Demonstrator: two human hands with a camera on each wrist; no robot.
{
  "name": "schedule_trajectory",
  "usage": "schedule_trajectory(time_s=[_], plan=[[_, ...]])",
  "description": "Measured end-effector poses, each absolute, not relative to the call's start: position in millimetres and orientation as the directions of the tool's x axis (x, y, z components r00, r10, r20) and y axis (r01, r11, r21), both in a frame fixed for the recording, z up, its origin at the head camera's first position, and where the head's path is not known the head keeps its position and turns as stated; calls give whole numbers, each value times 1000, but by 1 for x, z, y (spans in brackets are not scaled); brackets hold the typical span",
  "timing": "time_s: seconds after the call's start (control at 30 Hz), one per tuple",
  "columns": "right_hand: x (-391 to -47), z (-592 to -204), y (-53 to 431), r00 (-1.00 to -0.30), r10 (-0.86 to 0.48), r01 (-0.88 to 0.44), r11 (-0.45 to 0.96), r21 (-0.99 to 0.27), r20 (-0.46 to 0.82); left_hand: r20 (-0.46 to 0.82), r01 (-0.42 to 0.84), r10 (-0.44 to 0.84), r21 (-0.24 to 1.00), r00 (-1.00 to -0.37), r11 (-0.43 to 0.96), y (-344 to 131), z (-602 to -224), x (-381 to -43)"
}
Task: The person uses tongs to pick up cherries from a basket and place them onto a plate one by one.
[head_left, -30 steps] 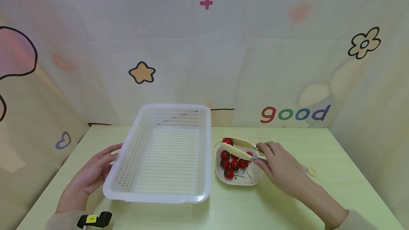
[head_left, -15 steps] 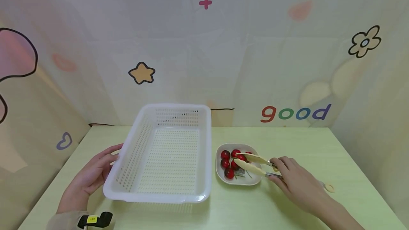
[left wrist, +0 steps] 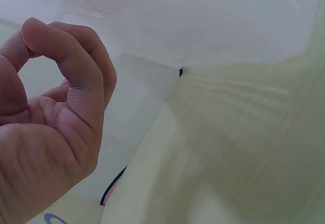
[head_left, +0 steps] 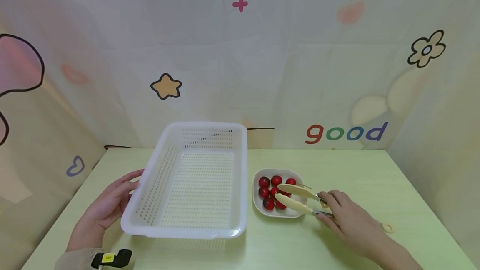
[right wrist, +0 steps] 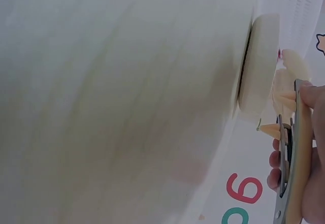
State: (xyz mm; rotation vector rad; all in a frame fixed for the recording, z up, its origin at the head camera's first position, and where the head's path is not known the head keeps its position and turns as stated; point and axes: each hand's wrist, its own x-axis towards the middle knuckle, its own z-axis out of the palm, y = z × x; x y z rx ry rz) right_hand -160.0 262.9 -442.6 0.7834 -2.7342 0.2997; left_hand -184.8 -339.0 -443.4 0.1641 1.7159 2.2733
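Note:
A large white perforated basket [head_left: 200, 186] stands left of centre. Beside its left rim is my left hand [head_left: 112, 201], fingertips reaching the basket's outer side; in the left wrist view the fingers [left wrist: 84, 76] bend loosely. My right hand [head_left: 350, 220] grips a pair of cream-tipped tongs [head_left: 296, 206] with metal arms. The tong tips are spread apart over the cherries [head_left: 264, 193] in a small white dish [head_left: 258, 208], covering some of them. A cherry stem pokes out beside the upper tip. In the right wrist view, thumb and fingers close round the tongs [right wrist: 297, 163].
The dish sits right of the basket on a pale wooden table [head_left: 277, 249]. Behind the table hangs a printed cloth [head_left: 210, 61] with a star, a flower and the word "good". A black strap with a yellow label [head_left: 108, 258] is on the left wrist.
The right hand and tongs have moved right and toward me, down over the dish. A cherry between the tips at first was let go. Cherries in the dish have shifted; the left hand stays put.

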Motion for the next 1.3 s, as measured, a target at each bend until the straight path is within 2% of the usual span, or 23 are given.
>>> schedule_trajectory(time_s=[0.3, 0.53, 0.67, 0.83, 0.97, 1.3], plan=[[-160, -445, 259, -836, -438, -515, 833, -200, 330, -66, -147, 308, 958, -949, -248, -338, -443, -185], [-164, -442, 258, -803, -451, -543, 822, -168, 388, -72, -147, 297, 960, -952, -237, -338, -443, -185], [-166, -438, 256, -812, -431, -520, 841, -152, 395, -74, -151, 302, 958, -951, -242, -339, -444, -185], [-168, -429, 254, -869, -351, -422, 894, -151, 349, -70, -152, 313, 957, -947, -248, -340, -444, -185], [-172, -423, 253, -915, -278, -345, 915, -208, 292, -72, -154, 314, 957, -947, -245, -340, -444, -186], [-185, -418, 257, -968, -188, -236, 912, -336, 169, -81, -162, 305, 955, -949, -249, -339, -443, -186]])
